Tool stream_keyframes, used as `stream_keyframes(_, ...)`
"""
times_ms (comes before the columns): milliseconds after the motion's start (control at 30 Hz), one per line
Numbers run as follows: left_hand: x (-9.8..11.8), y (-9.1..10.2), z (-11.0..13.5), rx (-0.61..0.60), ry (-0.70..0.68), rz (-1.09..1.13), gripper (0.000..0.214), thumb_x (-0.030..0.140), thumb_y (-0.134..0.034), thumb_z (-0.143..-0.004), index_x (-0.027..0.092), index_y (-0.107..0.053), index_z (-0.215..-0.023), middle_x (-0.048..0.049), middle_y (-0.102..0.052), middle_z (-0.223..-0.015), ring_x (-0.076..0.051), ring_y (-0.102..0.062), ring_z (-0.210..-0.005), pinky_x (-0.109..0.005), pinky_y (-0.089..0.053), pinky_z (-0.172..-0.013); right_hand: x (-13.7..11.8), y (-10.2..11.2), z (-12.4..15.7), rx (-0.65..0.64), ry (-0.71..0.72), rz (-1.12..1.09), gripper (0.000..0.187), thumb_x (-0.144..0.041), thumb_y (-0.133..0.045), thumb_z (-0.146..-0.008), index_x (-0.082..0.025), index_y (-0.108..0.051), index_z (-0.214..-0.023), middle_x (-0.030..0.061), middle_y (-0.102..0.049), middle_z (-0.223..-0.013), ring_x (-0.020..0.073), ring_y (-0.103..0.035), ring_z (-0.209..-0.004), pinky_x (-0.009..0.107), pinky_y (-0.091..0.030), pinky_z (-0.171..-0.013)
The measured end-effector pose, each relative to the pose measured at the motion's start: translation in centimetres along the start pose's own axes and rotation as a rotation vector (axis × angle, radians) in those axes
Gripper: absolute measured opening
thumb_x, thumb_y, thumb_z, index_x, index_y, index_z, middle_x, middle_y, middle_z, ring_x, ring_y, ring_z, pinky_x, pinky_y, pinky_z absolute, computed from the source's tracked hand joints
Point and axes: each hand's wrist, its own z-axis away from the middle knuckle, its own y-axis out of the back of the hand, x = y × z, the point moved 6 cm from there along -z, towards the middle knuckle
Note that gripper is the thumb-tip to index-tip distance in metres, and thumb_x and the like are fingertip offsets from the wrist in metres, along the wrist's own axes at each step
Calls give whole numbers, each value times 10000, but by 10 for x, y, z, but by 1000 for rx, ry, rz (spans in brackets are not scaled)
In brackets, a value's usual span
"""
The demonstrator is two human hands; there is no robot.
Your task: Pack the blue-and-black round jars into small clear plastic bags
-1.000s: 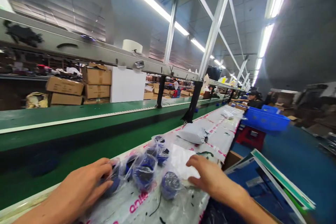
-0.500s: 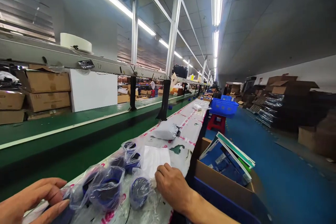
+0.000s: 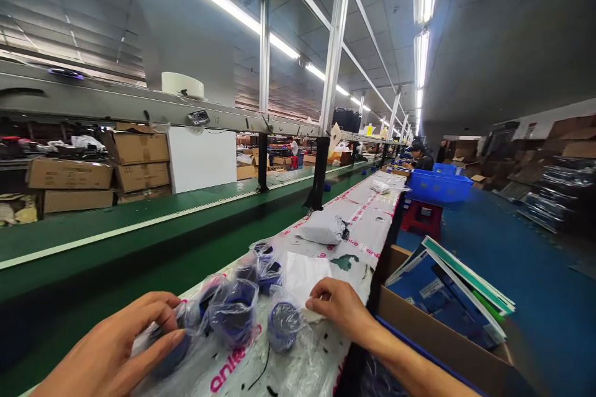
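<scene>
A first-person view looks down a long factory bench [image 3: 321,260] covered in white plastic film with pink lettering. At the near end are two bare hands. The left hand [image 3: 112,347] is curled, its fingers and thumb closing over a round blue item in a clear plastic bag [image 3: 172,350], though the exact grip is partly hidden. The right hand [image 3: 339,307] lies with its fingers loosely together, the fingertips on a white sheet [image 3: 305,276] and just beside another bagged blue item [image 3: 284,325]. Two more bagged blue items [image 3: 233,313] [image 3: 263,267] sit between the hands, close together and touching. Farther along the bench lies a grey parcel [image 3: 323,229]. Beyond the bench's right edge, a cardboard box [image 3: 433,347] holds blue and green printed sheets [image 3: 442,291]. Past it, a blue crate [image 3: 437,186] sits on a red stool [image 3: 421,217], and a co-worker [image 3: 423,158] stands farther down the line. Left of the bench runs a green conveyor [image 3: 116,229], with stacked cartons [image 3: 139,149] beyond it.
</scene>
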Motion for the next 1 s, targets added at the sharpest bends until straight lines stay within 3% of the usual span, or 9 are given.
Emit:
stream_keyframes(133, 0, 6, 5, -20, 151, -10, 410, 651, -439, -877, 310, -639, -770, 91, -613, -1328, -108, -511, -497, -348, -539, -633, 6, 12, -10, -62, -99, -314, 266, -394, -581, -875, -157, -679, -806, 24, -674, -713, 145, -602, -635, 236, -432, -559)
stream_keyframes(233, 12, 15, 9, 106, 94, -74, 357, 611, -494, -873, 297, -660, -843, 28, -518, -1440, -149, -596, -626, -370, -546, -738, -3, 20, -10, -70, -142, -504, 325, -459, -552, -883, -152, -655, -851, 54, -676, -826, 133, -578, -664, 232, -426, -554)
stream_keyframes(367, 52, 6, 14, 80, -93, 62, 236, 474, -550, -896, 273, -658, -837, -40, -613, -1229, -258, -617, -1001, -360, -503, -864, -42, 9, -5, -171, -210, -939, 277, -421, -744, -757, -159, -657, -773, 19, -630, -795, 110, -520, -648, 205, -387, -514)
stream_keyframes(433, 71, -9, 14, -55, -88, 239, 189, 417, -581, -894, 246, -640, -841, -38, -657, -1033, -225, -609, -910, -314, -484, -796, -71, -6, -2, -232, -203, -1053, 268, -382, -804, -711, -164, -656, -759, -12, -597, -713, 102, -501, -611, 201, -385, -502)
stream_keyframes(533, 77, -30, 12, -166, 139, 586, 281, 478, -692, -809, 205, -623, -799, -19, -659, -809, -190, -580, -750, -273, -431, -668, -118, -34, 5, -373, -139, -1090, 276, -384, -814, -730, -171, -643, -771, -30, -587, -643, 99, -514, -563, 210, -415, -520)
stream_keyframes(633, 63, -28, 13, -107, 228, 937, 394, 535, -734, -740, 184, -560, -778, -8, -614, -718, -158, -542, -672, -255, -398, -622, -157, -61, 12, -529, -67, -1061, 306, -417, -807, -757, -172, -624, -751, -24, -608, -637, 100, -536, -547, 214, -434, -531)
stream_keyframes(700, 45, -17, 19, -85, 242, 985, 420, 544, -737, -703, 182, -531, -756, 3, -574, -676, -140, -509, -632, -253, -392, -612, -176, -77, 14, -613, -58, -1059, 335, -455, -805, -760, -179, -616, -772, -22, -627, -653, 100, -545, -536, 216, -440, -525)
stream_keyframes(833, -3, 21, 46, 5, 313, 681, 359, 533, -624, -760, 191, -518, -742, 21, -537, -642, -130, -470, -586, -249, -365, -569, -207, -109, 10, -658, -57, -1047, 399, -521, -801, -735, -190, -612, -854, 1, -671, -700, 128, -593, -590, 235, -479, -561)
stream_keyframes(1000, -52, 59, 85, 238, 407, 271, 206, 344, -572, -802, 196, -508, -673, 24, -529, -657, -145, -448, -642, -267, -302, -597, -251, -151, 9, -542, 184, -912, 260, -440, -687, -813, -191, -612, -834, 10, -650, -765, 168, -618, -686, 280, -511, -623)
